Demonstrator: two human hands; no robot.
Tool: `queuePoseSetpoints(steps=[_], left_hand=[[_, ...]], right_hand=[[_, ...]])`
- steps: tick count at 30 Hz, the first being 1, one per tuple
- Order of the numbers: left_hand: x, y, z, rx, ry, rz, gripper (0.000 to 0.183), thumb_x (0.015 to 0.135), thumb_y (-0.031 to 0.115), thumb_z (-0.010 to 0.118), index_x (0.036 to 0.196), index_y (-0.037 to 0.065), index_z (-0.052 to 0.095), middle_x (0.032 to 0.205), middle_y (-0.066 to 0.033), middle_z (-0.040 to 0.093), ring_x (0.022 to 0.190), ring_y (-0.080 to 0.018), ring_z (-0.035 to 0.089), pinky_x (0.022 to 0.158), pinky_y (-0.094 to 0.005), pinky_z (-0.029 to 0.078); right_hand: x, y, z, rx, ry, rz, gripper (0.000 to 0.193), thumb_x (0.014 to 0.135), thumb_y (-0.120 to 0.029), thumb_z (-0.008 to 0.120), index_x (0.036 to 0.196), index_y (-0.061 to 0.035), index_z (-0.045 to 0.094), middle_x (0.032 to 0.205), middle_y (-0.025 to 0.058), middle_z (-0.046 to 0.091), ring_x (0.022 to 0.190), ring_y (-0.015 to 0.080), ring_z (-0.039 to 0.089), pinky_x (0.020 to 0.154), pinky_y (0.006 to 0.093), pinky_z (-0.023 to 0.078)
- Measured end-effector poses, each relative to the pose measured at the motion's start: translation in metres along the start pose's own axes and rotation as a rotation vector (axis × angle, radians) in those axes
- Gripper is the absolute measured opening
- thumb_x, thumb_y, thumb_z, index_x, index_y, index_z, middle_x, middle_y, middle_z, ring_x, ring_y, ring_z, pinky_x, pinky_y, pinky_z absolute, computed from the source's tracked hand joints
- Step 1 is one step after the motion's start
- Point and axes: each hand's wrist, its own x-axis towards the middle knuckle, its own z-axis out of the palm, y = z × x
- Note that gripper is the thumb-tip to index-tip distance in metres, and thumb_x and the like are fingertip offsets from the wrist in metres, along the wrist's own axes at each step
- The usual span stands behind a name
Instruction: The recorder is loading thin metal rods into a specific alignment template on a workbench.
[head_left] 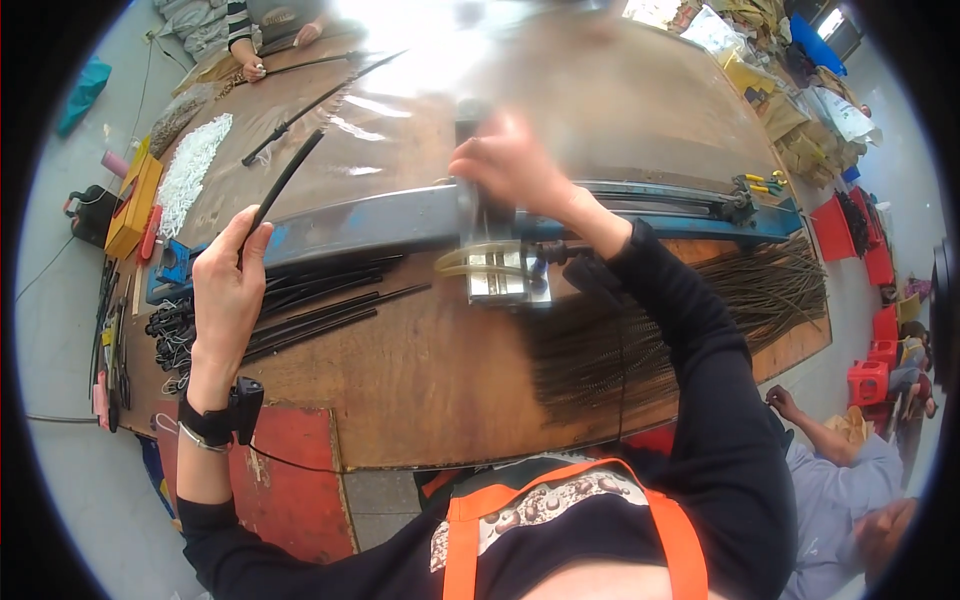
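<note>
My left hand is closed round a slim black rod, which slants up and to the right from its fist. A long blue and grey metal rail machine lies across the table in front of me. My right hand is over the machine's middle carriage, its fingers curled and partly smeared by motion; what they hold is hidden. Below that hand sits a shiny metal block with a yellowish tube across it. Bundled black rods lie near my left wrist.
Many thin dark rods spread under my right forearm. White small pieces lie piled at the left, beside a yellow box. Yellow-handled pliers rest at the rail's right end. Another person's hand works at the far left; someone sits at right.
</note>
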Motion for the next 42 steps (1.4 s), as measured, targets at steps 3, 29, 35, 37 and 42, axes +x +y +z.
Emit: queuePoseSetpoints(steps=[3, 29, 35, 37, 42], left_hand=[[-0.007, -0.004, -0.007, 0.052, -0.014, -0.007, 0.023, 0.096, 0.016, 0.062, 0.111, -0.002, 0.064, 0.077, -0.0194, 0.063, 0.061, -0.0236, 0.057, 0.059, -0.0317, 0.046], [0.058, 0.026, 0.153, 0.104, -0.250, 0.372, 0.019, 0.093, 0.026, 0.060, 0.090, 0.008, 0.064, 0.077, -0.0125, 0.063, 0.073, -0.0344, 0.064, 0.063, -0.0439, 0.052], [0.051, 0.036, 0.161, 0.068, -0.282, 0.337, 0.026, 0.094, 0.030, 0.058, 0.083, 0.007, 0.062, 0.074, -0.0137, 0.064, 0.073, -0.0352, 0.065, 0.064, -0.0444, 0.052], [0.052, 0.036, 0.164, 0.054, -0.275, 0.321, 0.027, 0.094, 0.031, 0.058, 0.082, 0.007, 0.061, 0.073, -0.0142, 0.065, 0.073, -0.0355, 0.065, 0.064, -0.0446, 0.052], [0.053, 0.036, 0.165, 0.065, -0.364, 0.289, 0.028, 0.094, 0.031, 0.057, 0.080, 0.007, 0.061, 0.075, -0.0153, 0.066, 0.073, -0.0371, 0.065, 0.063, -0.0454, 0.052]], right_hand=[[0.010, -0.005, 0.003, 0.015, -0.135, 0.012, 0.017, 0.086, -0.026, 0.071, 0.090, -0.0095, 0.074, 0.071, 0.0080, 0.065, 0.073, 0.0263, 0.057, 0.073, 0.0388, 0.045], [-0.191, 0.059, -0.227, -0.756, -0.148, 0.370, 0.007, 0.088, -0.011, 0.065, 0.089, -0.0049, 0.062, 0.083, 0.0100, 0.060, 0.086, 0.0295, 0.057, 0.084, 0.0416, 0.043], [-0.194, 0.064, -0.221, -0.668, -0.051, 0.429, 0.008, 0.089, -0.009, 0.065, 0.089, -0.0026, 0.061, 0.084, 0.0127, 0.059, 0.085, 0.0314, 0.056, 0.080, 0.0402, 0.043], [-0.194, 0.061, -0.219, -0.671, -0.042, 0.437, 0.008, 0.088, -0.009, 0.065, 0.090, -0.0025, 0.061, 0.085, 0.0128, 0.059, 0.085, 0.0314, 0.057, 0.080, 0.0406, 0.043], [-0.200, 0.058, -0.221, -0.677, -0.019, 0.485, 0.008, 0.087, -0.008, 0.066, 0.092, -0.0029, 0.064, 0.089, 0.0136, 0.062, 0.091, 0.0320, 0.058, 0.085, 0.0417, 0.045]])
